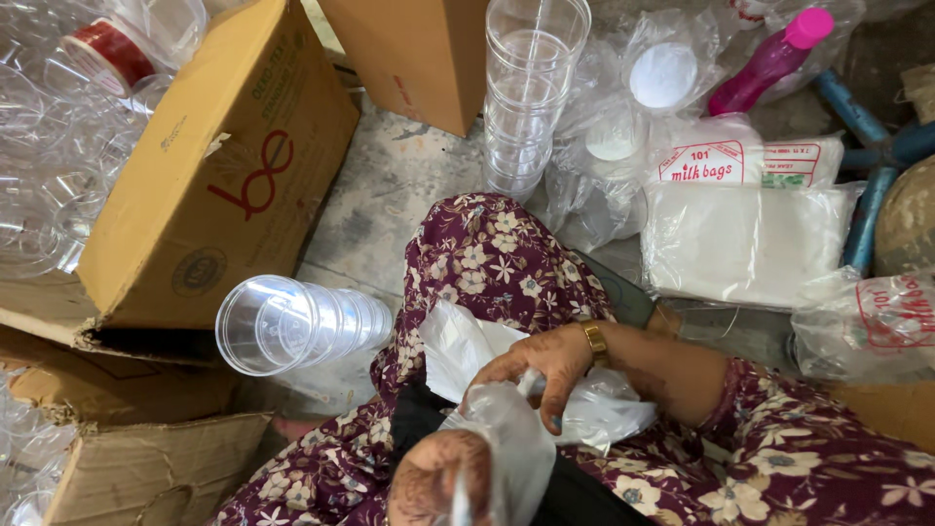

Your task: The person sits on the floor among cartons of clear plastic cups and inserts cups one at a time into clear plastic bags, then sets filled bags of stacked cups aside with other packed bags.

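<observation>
While hemmed by cardboard box (209,175), hands (531,375) gripping plastic bag (506,453).

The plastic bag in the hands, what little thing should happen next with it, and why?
Probably pull the bag's mouth open. The right hand pinches the thin clear plastic bag while the left hand holds it from below, and it looks flat and empty. A stack of clear cups lies nearby on its side.

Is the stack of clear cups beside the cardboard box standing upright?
No, the stack of clear cups lies on its side next to the cardboard box, its open mouth facing left toward the camera.
</observation>
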`<act>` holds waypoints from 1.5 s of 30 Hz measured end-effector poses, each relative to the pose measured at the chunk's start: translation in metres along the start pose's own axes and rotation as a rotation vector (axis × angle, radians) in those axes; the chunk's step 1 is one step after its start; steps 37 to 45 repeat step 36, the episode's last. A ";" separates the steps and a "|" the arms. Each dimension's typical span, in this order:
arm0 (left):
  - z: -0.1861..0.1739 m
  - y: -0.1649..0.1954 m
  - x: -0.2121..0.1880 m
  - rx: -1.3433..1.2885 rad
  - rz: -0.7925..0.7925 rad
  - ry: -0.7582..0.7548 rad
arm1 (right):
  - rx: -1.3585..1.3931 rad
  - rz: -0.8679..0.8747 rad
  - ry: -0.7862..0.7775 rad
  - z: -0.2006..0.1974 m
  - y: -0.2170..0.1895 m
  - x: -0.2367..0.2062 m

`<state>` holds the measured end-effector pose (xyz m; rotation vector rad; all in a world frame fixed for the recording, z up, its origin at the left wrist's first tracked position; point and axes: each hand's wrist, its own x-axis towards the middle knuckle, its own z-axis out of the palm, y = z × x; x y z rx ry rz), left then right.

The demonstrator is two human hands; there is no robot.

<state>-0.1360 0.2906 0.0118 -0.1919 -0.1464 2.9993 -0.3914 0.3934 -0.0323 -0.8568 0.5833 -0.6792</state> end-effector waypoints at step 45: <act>-0.070 0.102 -0.103 0.073 0.955 -0.313 | -1.317 0.764 2.157 -0.157 -0.018 -0.209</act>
